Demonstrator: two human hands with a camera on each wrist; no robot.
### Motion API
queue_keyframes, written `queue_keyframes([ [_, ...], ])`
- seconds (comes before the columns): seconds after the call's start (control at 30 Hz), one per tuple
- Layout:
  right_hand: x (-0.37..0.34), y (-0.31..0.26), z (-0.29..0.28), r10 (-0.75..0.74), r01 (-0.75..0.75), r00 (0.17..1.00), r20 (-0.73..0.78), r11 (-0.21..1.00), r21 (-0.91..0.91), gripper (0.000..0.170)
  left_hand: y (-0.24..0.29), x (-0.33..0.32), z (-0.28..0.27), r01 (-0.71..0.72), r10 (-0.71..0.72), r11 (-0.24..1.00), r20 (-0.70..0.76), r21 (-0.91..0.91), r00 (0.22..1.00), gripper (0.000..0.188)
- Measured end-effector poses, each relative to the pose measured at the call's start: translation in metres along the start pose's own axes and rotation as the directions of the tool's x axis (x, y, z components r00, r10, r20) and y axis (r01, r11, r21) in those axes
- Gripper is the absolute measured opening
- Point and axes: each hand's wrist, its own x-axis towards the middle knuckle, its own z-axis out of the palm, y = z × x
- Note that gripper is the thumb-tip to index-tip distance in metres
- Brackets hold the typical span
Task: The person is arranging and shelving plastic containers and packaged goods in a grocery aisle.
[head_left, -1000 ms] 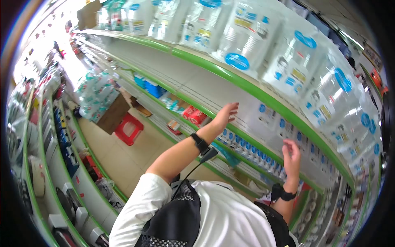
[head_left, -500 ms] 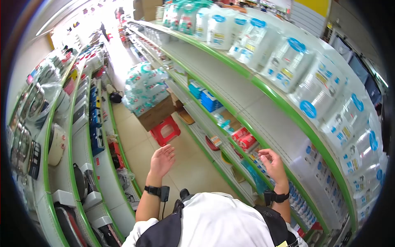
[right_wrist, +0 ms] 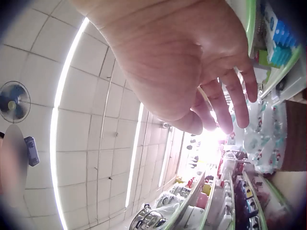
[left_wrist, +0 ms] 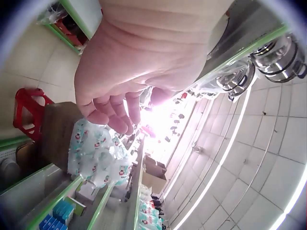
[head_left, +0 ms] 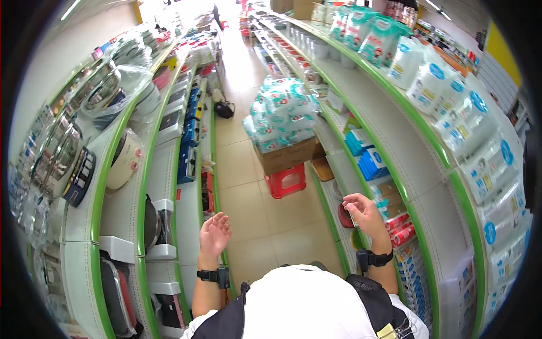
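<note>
My left hand (head_left: pixel 214 235) is held up in the air over the aisle, near the left shelves, with fingers loosely bent and nothing in the grasp. The right hand (head_left: pixel 368 217) hovers near the right shelves, also holding nothing, its fingers relaxed. In the right wrist view its fingers (right_wrist: pixel 235 98) hang slightly spread. Ahead between the hands, a pile of clear packs with teal print (head_left: pixel 282 110) sits on a cardboard box (head_left: pixel 287 155), above a red plastic stool (head_left: pixel 285 182). The left wrist view shows the left palm (left_wrist: pixel 148 62) in front of that pile.
Green-edged shelves (head_left: pixel 101 226) with pots and boxed goods line the left. Along the right shelving, bags of clear plastic cups (head_left: pixel 471 121) stand on top; blue packs (head_left: pixel 371 164) and red packs (head_left: pixel 400 229) lie lower. The tiled floor (head_left: pixel 243 209) runs between them.
The view has swung left, from the right shelves to facing down the aisle. My left hand has drawn back from beside the right shelving to the left side; both hands remain without objects.
</note>
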Motion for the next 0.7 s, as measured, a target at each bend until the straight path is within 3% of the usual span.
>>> queue_keyframes([
  [0.27, 0.127, 0.034, 0.054, 0.025, -0.056, 0.974, 0.227, 0.989, 0.134, 0.022, 0.042, 0.024, -0.030, -0.111, 0.108, 0.994, -0.124, -0.016, 0.986, 0.036],
  [0.6, 0.339, 0.030, 0.107, -0.085, -0.040, 0.944, 0.319, 0.930, 0.365, 0.030, 0.105, 0.131, 0.041, -0.302, 0.310, 0.949, -0.082, 0.096, 0.947, 0.036],
  [0.7, 0.395, 0.025, 0.133, -0.069, -0.120, 0.936, 0.344, 0.859, 0.498, 0.030, 0.118, 0.165, 0.065, -0.304, 0.321, 0.939, -0.094, 0.159, 0.942, 0.036],
])
